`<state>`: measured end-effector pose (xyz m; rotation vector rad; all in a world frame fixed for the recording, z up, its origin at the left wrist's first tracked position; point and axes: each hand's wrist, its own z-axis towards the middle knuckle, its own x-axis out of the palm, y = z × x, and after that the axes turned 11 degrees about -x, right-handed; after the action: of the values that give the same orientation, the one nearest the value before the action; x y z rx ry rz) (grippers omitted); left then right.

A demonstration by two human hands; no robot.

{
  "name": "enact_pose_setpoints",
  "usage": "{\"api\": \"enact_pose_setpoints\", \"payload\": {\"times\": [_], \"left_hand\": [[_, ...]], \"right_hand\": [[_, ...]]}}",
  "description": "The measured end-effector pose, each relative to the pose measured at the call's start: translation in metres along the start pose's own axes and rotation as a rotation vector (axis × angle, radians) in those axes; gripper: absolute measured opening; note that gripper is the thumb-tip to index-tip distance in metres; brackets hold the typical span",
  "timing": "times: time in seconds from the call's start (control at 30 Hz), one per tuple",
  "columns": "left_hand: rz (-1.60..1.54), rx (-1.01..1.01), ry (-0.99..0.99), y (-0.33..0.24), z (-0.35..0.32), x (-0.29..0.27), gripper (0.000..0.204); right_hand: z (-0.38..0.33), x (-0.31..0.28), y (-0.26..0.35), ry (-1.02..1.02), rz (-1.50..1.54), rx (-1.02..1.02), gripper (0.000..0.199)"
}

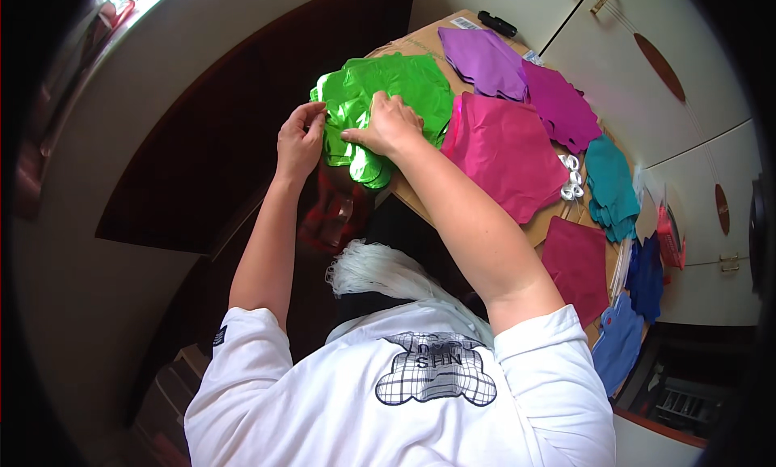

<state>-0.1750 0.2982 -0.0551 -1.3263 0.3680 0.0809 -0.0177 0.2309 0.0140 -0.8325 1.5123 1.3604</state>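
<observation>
A stack of shiny green cut pieces, thin and flat like fabric or foil, lies at the far left end of a cardboard-covered surface. At its left edge my left hand pinches the rim of a green piece between thumb and fingertips. My right hand rests on top of the stack, with its thumb stretched out to the left, apart from the bent fingers. The near edge of the green pieces folds down and hangs over the surface's edge below my hands.
To the right lie stacks in pink, purple, magenta, teal, maroon and blue. Small white coils sit beside the pink one. White strands hang over my lap. A black object lies near pale cabinets.
</observation>
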Motion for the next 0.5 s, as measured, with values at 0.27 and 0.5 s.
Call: {"api": "enact_pose_setpoints", "payload": {"times": [0.27,0.5], "left_hand": [[0.128,0.029,-0.025,0.002,0.002,0.003,0.026],[-0.163,-0.022,-0.045,-0.024,0.011,0.008,0.049]], "right_hand": [[0.007,0.002,-0.022,-0.071,0.286,0.061,0.023],[0.026,0.01,-0.037,-0.148,0.381,0.159,0.013]]}}
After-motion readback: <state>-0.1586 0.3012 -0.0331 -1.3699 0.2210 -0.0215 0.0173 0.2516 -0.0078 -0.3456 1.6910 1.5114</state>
